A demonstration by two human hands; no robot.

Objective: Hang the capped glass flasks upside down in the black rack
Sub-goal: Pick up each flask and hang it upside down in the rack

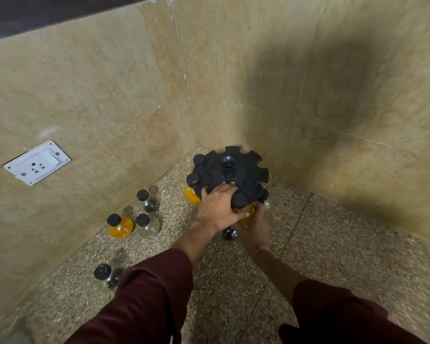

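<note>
Okay, your left hand [219, 207] lies flat on the black rack [243, 170]: brace it, then push the orange-filled flask [247, 217] until its cap seats in the slot. Your right hand [257, 230] is blurred, so I can't tell its grip.

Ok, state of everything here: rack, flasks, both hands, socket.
black rack: upright in the corner, three caps in rim slots.
left orange flask: hanging in the rack.
front orange flask: under a front slot, between the hands.
loose orange flask: capped, standing upright beside the wall.
loose clear flasks: three, capped, upright.
left hand: flat on the rack top, fingers straight.
right hand: at the front orange flask, blurred, grip unclear.
socket: nothing plugged in.
</note>
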